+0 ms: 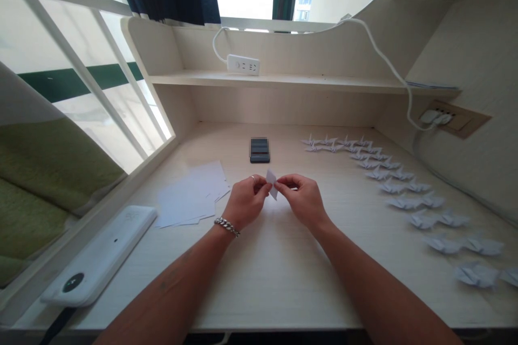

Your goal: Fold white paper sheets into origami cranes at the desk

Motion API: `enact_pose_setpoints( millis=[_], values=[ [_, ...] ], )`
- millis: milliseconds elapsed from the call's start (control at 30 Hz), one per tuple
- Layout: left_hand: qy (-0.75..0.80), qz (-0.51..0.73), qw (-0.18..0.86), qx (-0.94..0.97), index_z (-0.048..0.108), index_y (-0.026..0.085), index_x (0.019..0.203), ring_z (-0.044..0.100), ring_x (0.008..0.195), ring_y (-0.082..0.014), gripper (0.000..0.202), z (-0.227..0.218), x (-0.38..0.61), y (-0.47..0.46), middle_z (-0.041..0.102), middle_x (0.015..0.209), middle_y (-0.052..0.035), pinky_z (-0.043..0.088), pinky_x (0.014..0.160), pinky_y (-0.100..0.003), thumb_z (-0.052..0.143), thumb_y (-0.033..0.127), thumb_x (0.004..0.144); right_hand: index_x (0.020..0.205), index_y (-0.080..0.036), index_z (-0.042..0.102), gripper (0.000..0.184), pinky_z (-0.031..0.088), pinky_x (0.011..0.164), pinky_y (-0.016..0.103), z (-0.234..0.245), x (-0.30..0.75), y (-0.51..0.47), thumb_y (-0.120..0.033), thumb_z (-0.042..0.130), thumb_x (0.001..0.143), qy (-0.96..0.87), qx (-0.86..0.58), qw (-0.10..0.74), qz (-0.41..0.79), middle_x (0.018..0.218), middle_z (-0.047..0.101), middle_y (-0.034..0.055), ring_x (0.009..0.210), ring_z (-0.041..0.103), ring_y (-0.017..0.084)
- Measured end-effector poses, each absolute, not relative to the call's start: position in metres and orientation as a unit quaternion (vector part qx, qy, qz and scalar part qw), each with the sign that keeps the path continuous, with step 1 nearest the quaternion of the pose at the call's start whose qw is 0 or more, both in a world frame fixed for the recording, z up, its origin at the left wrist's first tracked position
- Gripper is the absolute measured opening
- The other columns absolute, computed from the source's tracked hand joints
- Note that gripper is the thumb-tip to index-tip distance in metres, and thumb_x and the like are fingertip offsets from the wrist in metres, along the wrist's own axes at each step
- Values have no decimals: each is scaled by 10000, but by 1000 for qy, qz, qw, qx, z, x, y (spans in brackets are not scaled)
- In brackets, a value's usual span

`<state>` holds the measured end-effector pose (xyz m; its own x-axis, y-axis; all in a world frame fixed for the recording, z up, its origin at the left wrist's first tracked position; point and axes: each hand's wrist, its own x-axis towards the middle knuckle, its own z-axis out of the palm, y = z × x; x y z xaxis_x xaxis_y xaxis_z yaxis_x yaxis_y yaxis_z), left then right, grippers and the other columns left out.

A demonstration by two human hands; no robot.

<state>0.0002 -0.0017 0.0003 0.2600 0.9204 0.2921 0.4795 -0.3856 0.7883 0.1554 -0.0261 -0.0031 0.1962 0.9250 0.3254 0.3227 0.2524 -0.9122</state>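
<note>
Both of my hands meet above the middle of the pale wooden desk [259, 280], pinching a small folded piece of white paper [271, 182]. My left hand [245, 202] has a ring and a chain bracelet, and its fingers are closed on the paper's left side. My right hand [303, 198] grips the paper's right side with pinched fingers. To the left of my hands lies a loose stack of white paper sheets [192, 194].
Several folded paper cranes [404, 188] run in a double row along the right side of the desk. A dark phone [259, 150] lies behind my hands. A white flat device [99, 256] sits at the left edge. A power strip [243, 64] rests on the shelf.
</note>
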Motion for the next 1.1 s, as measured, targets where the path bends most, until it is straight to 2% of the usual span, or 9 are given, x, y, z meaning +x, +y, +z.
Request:
enact_pose_setpoints(
  millis=[233,367,500,667,1100],
  values=[
    [472,378,268,750,693,200,826,658,674,-166,182,1,0,-3,725,754,-23,480,635,-264,577,341,827,750,-166,699,137,506,652,292,-6,156,-25,-297,693,714,-579,-547,529,293,745,712,53,693,651,193],
    [459,385,263,756,709,206,824,663,685,-168,164,2,0,-4,731,770,-25,492,645,-270,589,317,828,789,-162,703,135,512,664,286,-6,155,-24,-280,673,731,-592,-524,527,313,779,718,58,712,654,188],
    [439,451,301,717,693,189,864,685,741,-175,164,0,1,-3,734,817,-42,532,707,-283,649,331,794,807,-160,708,141,504,647,274,-4,153,-26,-279,658,750,-586,-532,537,293,772,717,54,690,647,177],
    [413,515,324,678,652,167,831,688,720,-177,187,-3,2,-2,719,795,-50,557,719,-304,714,317,739,809,-161,711,139,508,648,276,-3,152,-28,-275,650,757,-597,-530,530,287,771,715,52,690,646,177],
    [421,458,353,699,665,161,799,680,724,-183,206,0,-1,0,721,789,-62,545,686,-291,691,359,751,802,-163,710,134,507,654,280,-3,153,-28,-274,650,758,-593,-533,529,290,766,715,49,690,648,178]
  ],
)
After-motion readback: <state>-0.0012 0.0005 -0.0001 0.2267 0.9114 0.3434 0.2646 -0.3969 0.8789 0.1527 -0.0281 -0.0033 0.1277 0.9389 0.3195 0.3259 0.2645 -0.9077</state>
